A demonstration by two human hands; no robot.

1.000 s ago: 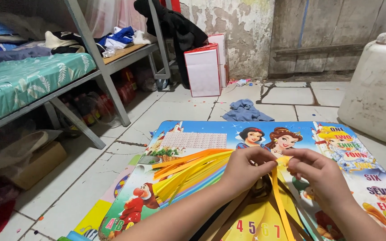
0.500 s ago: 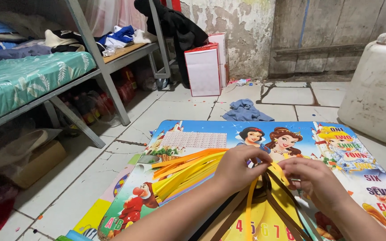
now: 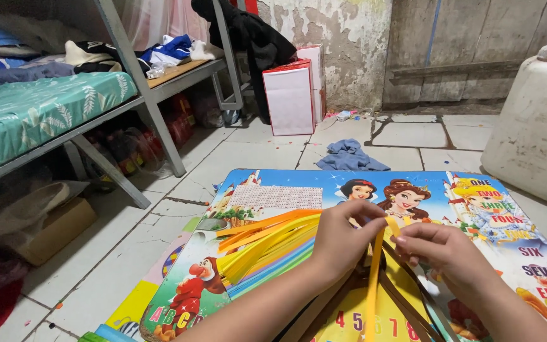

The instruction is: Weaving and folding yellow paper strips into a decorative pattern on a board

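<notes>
Fingers of right hand (image 3: 441, 250) pinch yellow strip (image 3: 373, 285) near top end, lower centre of frame; strip's long axis runs near-vertical, down to bottom edge. Left hand (image 3: 343, 237) clenched on fanned strip bundle (image 3: 264, 244), touching same strip, equally near.

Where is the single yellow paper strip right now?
In the head view, the yellow strip runs upright at lower centre, pinched between the left hand and right hand.

We see yellow and orange paper strips (image 3: 267, 237) on a bright cartoon mat (image 3: 476, 190). The bed sheet (image 3: 39, 111) is green with leaves. The rag (image 3: 349, 155) is blue.
</notes>
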